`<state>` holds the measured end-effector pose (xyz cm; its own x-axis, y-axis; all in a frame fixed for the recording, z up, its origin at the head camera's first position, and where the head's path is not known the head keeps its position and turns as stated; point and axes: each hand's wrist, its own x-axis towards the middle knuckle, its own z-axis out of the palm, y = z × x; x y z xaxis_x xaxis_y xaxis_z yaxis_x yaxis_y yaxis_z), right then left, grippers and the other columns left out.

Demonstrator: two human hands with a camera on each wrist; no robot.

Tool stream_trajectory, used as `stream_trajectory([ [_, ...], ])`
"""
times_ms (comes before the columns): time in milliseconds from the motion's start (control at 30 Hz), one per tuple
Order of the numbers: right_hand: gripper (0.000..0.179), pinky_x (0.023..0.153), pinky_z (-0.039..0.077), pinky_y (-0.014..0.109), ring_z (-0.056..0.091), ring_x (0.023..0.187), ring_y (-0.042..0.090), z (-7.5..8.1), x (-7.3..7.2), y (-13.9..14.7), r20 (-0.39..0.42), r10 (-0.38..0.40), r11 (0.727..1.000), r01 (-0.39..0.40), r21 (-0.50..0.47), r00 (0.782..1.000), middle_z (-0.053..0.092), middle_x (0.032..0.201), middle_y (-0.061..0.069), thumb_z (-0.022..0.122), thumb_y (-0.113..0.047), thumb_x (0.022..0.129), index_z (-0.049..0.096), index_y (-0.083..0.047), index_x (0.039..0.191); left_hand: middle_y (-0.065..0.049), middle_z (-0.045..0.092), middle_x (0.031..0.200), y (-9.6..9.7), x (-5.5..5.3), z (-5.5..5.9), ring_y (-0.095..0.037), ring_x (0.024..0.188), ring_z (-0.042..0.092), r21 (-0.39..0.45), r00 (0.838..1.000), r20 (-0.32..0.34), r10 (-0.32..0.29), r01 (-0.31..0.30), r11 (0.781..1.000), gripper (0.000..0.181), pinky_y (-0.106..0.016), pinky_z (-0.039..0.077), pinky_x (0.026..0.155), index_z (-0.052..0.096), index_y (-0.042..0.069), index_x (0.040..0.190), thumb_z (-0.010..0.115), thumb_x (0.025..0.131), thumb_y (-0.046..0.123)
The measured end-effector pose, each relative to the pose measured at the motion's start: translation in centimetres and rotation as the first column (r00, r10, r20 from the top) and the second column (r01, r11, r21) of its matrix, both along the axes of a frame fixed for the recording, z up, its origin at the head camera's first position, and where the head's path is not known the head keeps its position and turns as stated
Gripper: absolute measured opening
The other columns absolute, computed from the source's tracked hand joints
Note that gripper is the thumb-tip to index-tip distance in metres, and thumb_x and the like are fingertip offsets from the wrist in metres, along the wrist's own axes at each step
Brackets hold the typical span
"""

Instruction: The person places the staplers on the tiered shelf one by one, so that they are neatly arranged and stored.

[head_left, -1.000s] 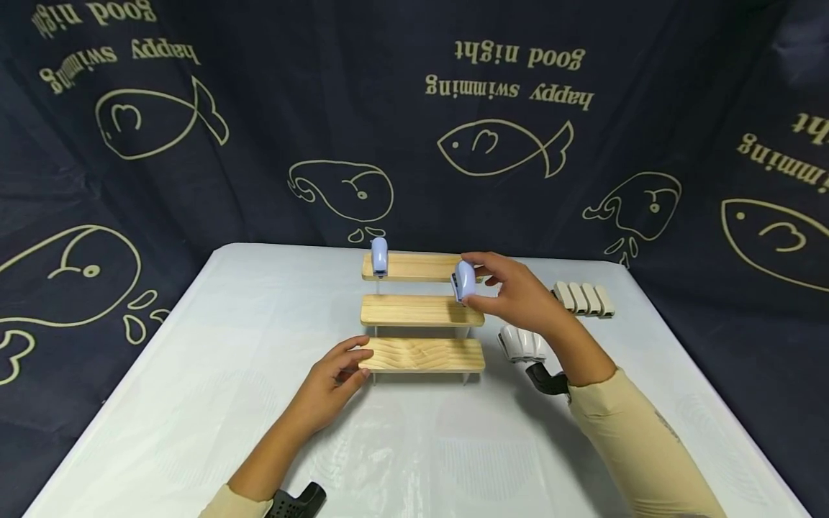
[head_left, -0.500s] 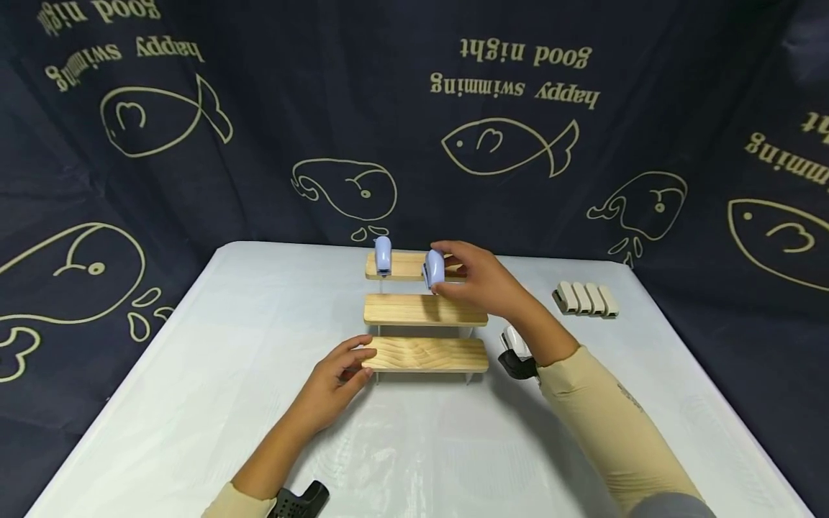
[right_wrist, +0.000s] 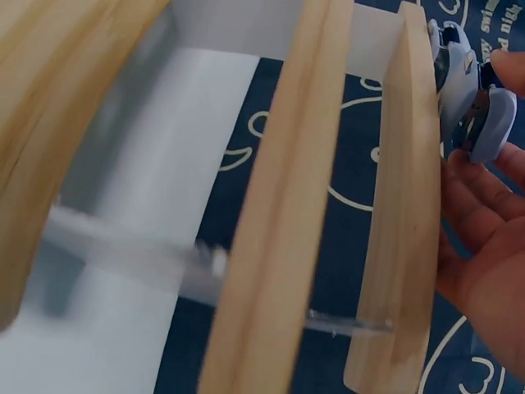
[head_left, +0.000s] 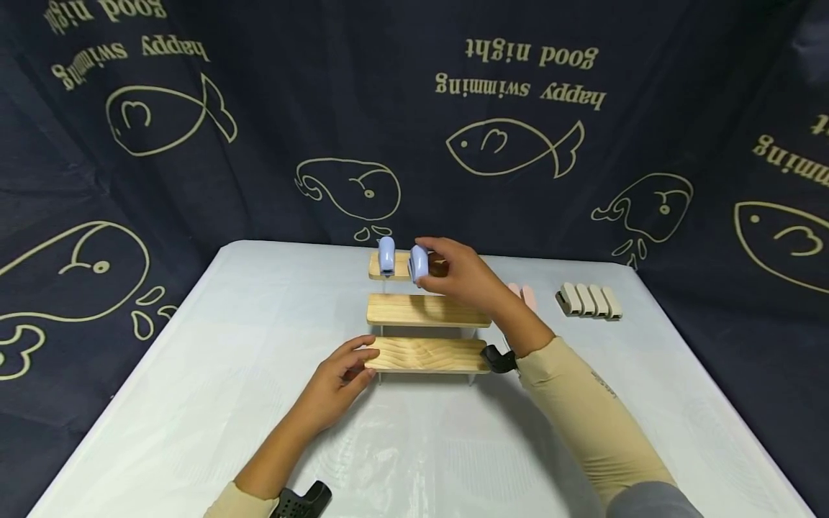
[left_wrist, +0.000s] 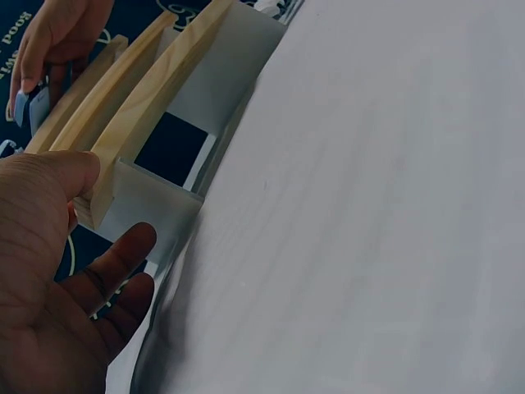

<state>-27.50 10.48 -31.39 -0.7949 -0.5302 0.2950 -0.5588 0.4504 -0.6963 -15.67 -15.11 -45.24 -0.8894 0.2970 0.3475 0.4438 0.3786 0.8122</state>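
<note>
In the head view, a three-tier wooden display stand (head_left: 427, 354) stands on the table. My left hand (head_left: 337, 388) holds the left end of its lowest board; the left wrist view shows the thumb (left_wrist: 78, 172) against the board's end, other fingers spread loosely. One light-blue mini stapler (head_left: 386, 255) stands at the left of the top board (head_left: 401, 267). Just right of it, my right hand (head_left: 460, 272) pinches a second light-blue mini stapler (head_left: 418, 264) between thumb and fingers. Whether this stapler touches the board or its neighbour I cannot tell.
Several cream staplers (head_left: 588, 301) stand in a row on the right of the table. Pink staplers (head_left: 527, 296) are partly hidden behind the right forearm. The stand's middle board (head_left: 421, 309) lies below the right hand. A dark cloth (head_left: 414, 201) hangs behind the table.
My right hand has carried the blue stapler left along the top board, closer to the standing one. Its forearm now covers the white staplers. My left hand stays at the lowest board.
</note>
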Motion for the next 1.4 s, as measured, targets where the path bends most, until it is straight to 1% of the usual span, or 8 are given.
stream_trajectory([
  [167, 0.064, 0.096, 0.051, 0.033, 0.058, 0.116, 0.022, -0.3, -0.2, -0.9, -0.012, -0.018, 1.0, 0.018, -0.004, 1.0, 0.055, 0.133, 0.009, 0.075, -0.012, 0.089, 0.047, -0.006, 0.147, -0.002, 0.05, 0.146, 0.0, 0.1, 0.1, -0.018, 0.102, 0.062, -0.007, 1.0, 0.001, 0.003, -0.003, 1.0, 0.032, -0.03, 0.055, 0.084, 0.065, 0.007, 0.128, 0.067, 0.097, 0.014],
  [433, 0.065, 0.097, 0.049, 0.028, 0.056, 0.121, 0.021, -0.3, -0.7, -1.8, -0.002, -0.045, 0.999, 0.045, 0.005, 0.999, 0.053, 0.136, 0.009, 0.073, -0.015, 0.092, 0.043, -0.007, 0.15, -0.002, 0.049, 0.147, 0.0, 0.0, 0.0, -0.017, 0.102, 0.062, -0.007, 1.0, -0.007, -0.001, 0.001, 1.0, 0.032, -0.03, 0.055, 0.084, 0.065, 0.007, 0.129, 0.066, 0.098, 0.014],
  [567, 0.065, 0.098, 0.049, 0.029, 0.056, 0.123, 0.023, -0.2, -1.0, -2.1, 0.005, -0.048, 0.999, 0.048, 0.001, 0.999, 0.052, 0.137, 0.011, 0.072, -0.013, 0.092, 0.043, -0.005, 0.149, -0.003, 0.049, 0.147, 0.1, 0.0, 0.0, -0.018, 0.104, 0.062, -0.002, 1.0, -0.012, -0.007, 0.007, 1.0, 0.032, -0.031, 0.055, 0.085, 0.065, 0.007, 0.129, 0.065, 0.098, 0.016],
  [833, 0.064, 0.096, 0.05, 0.03, 0.056, 0.123, 0.025, -0.3, -1.3, -2.3, -0.005, -0.054, 0.999, 0.054, 0.002, 0.999, 0.052, 0.138, 0.012, 0.072, -0.012, 0.091, 0.044, -0.004, 0.148, -0.002, 0.049, 0.147, 0.0, 0.0, 0.0, -0.018, 0.104, 0.062, -0.003, 1.0, 0.001, -0.007, 0.007, 1.0, 0.033, -0.031, 0.055, 0.086, 0.065, 0.008, 0.13, 0.066, 0.098, 0.015],
  [1133, 0.066, 0.097, 0.049, 0.031, 0.055, 0.124, 0.024, -0.3, -1.3, -2.3, 0.01, -0.065, 0.998, 0.065, 0.011, 0.998, 0.048, 0.144, 0.011, 0.072, -0.013, 0.091, 0.043, -0.005, 0.149, -0.002, 0.049, 0.147, 0.0, 0.0, 0.1, -0.018, 0.103, 0.062, 0.005, 1.0, -0.004, -0.012, 0.012, 1.0, 0.033, -0.031, 0.055, 0.085, 0.065, 0.007, 0.129, 0.066, 0.097, 0.014],
  [1400, 0.065, 0.097, 0.049, 0.031, 0.055, 0.125, 0.023, -0.4, -1.2, -2.3, 0.022, -0.067, 0.998, 0.067, 0.002, 0.998, 0.049, 0.144, 0.01, 0.073, -0.011, 0.091, 0.044, -0.007, 0.148, -0.003, 0.049, 0.147, 0.0, -0.1, -0.1, -0.018, 0.101, 0.062, -0.011, 1.0, -0.019, -0.004, 0.004, 1.0, 0.033, -0.03, 0.055, 0.084, 0.065, 0.006, 0.129, 0.067, 0.097, 0.014],
])
